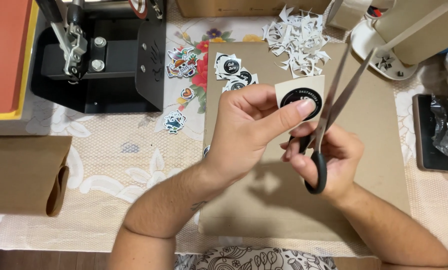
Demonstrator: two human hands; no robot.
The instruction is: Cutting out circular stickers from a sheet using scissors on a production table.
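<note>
Above the brown cardboard sheet (374, 135) on the table, the left hand (244, 127) pinches a round black sticker (300, 100) by thumb and fingers. Beside it, the right hand (329, 157) grips black-handled scissors (329, 120), blades parted, seemingly touching the sticker's edge.

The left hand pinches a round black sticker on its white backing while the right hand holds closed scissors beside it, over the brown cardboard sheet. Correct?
Not quite: the head view shows the scissors open, blades spread. The left hand, sticker, right hand and cardboard sheet are as stated.
</note>
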